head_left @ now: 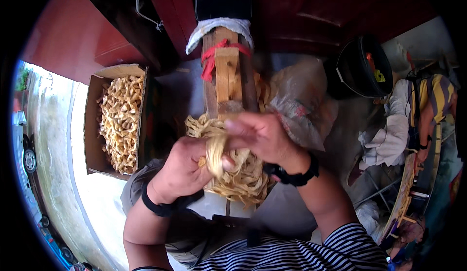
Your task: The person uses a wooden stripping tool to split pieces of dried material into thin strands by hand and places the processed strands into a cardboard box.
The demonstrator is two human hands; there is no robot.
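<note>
At the middle of the frame we see the left hand [182, 166] with its fingers curled in, gripping a pale yellow strip [215, 154]. The strip stands as a folded band across the fingers, and a fingertip shows just to the right of it. We see the right hand [266, 136] just right of and above the band, its fingers bent and reaching left across the strip's upper part; they are blurred, so we cannot tell whether they pinch it. Below and behind both hands, in the lower middle of the frame, we find a heap of similar strips [248, 186], loosely tangled, between the person's knees.

Above the heap, in the upper middle, we see a wooden block [226, 71] lying along a darker wooden beam, with a red cloth band [208, 62] around it and a white cloth [219, 24] draped over the far end. At the left of the frame we have a cardboard box [92, 135] filled with knotted pieces [121, 120] of a like yellow-brown colour. Right of the wooden beam we make out a clear plastic bag [301, 91], crumpled, and in the upper right a black bucket [357, 59] with something red and something yellow inside. Near the right edge we notice another person's striped garment [435, 93], and just left of it a pale cloth [389, 139] hanging in folds
</note>
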